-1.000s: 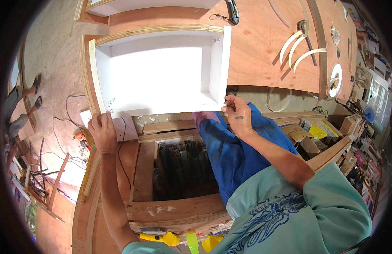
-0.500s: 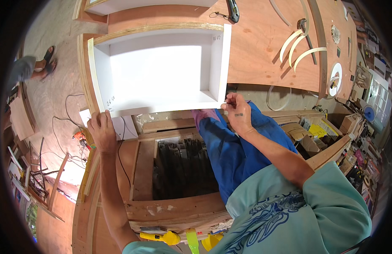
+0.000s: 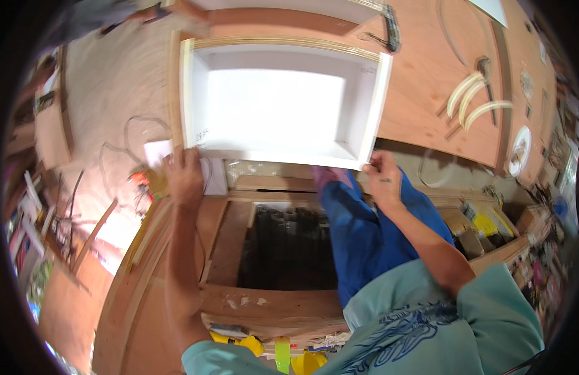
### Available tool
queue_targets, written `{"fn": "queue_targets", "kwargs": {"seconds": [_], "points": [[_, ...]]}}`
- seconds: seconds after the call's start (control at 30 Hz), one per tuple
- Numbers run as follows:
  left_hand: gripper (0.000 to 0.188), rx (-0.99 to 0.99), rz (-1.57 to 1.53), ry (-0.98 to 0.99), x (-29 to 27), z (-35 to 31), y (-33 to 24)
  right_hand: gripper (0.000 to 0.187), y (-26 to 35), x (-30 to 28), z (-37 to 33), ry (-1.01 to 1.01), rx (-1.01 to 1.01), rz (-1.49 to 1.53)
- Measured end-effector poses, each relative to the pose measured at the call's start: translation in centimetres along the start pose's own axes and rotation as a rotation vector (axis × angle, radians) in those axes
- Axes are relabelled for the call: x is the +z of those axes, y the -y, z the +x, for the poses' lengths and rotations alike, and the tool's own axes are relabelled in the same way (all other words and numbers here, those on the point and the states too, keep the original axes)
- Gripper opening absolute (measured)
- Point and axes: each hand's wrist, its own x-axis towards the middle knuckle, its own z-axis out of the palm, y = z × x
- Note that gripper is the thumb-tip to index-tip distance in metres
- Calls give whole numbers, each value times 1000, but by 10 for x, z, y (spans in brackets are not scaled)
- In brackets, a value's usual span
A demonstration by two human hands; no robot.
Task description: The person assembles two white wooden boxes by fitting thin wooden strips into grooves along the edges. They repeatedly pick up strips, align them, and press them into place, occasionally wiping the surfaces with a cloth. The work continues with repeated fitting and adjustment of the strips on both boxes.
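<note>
A shallow white drawer box [image 3: 274, 106] lies open side up on the plywood bench, with raw plywood showing along its far edge and pencil marks inside. At its near left corner my left hand [image 3: 187, 175] is closed on the rim, somewhat smeared by motion. My right hand [image 3: 385, 178] pinches the near right corner between thumb and fingers. Both forearms reach up from the lower edge of the picture.
Beyond it sits a second white box [image 3: 289, 7]. A utility knife [image 3: 391, 28], curled pale edging strips [image 3: 467, 97] and a white tape roll [image 3: 520, 150] lie on the plywood bench top [image 3: 420, 112]. Nearer me is a wooden frame [image 3: 227, 250] with a dark opening.
The whole view has swung, so the bench, box and hands appear farther right and blurred. Both hands stay at the same corners of the box.
</note>
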Motion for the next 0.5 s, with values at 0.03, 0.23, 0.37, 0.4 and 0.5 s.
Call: {"fn": "queue_targets", "kwargs": {"seconds": [0.03,0.23,0.37,0.4,0.5], "points": [[25,-103,-60,-5,3,-1,2,25,3,-2,0,23,12,-46],[32,173,326,-26,6,-4,3,23,-8,-6,10,93,-9,36],[33,183,282,-56,3,-1,1,22,-1,-21,17,259,-19,-4],[33,191,284,-60,3,-1,-1,25,-6,-27,20,302,-58,-113],[35,195,254,-111,0,-5,1,39,-27,-40,31,480,-74,-350]]}}
